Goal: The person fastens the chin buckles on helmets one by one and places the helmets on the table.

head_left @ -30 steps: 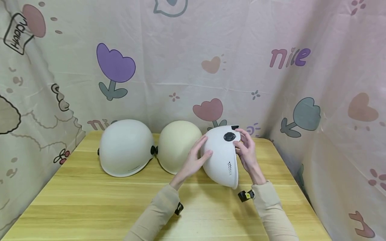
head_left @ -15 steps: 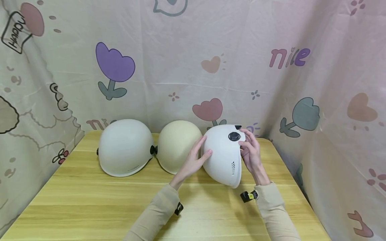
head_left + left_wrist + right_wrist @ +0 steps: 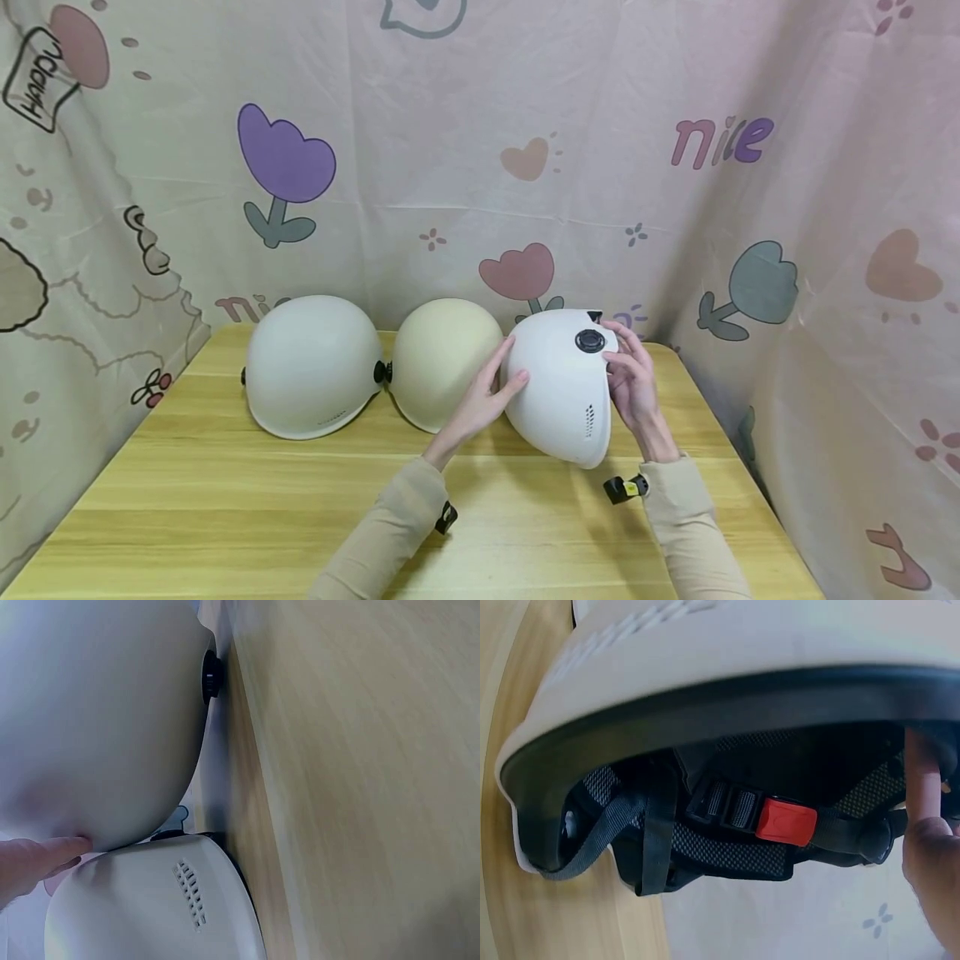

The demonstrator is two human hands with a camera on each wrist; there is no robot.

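A white helmet with a round black knob and a cluster of small vent holes is tilted at the right of the row, its open underside facing right. My right hand grips its rim, with a thumb at the edge in the right wrist view. There the black padding, dark straps and a red buckle show inside the shell. My left hand rests on the shell's left side, fingers and thumb extended; in the left wrist view a fingertip touches a pale shell.
A cream helmet stands left of the white one, overlapped by my left hand. Farther left is a grey-white helmet, with a black knob between the two. All are on a wooden table, before a patterned cloth backdrop.
The white helmet has turned and shifted slightly right, its rim and knob moving right together with my right hand. My left hand has stayed nearly in place.
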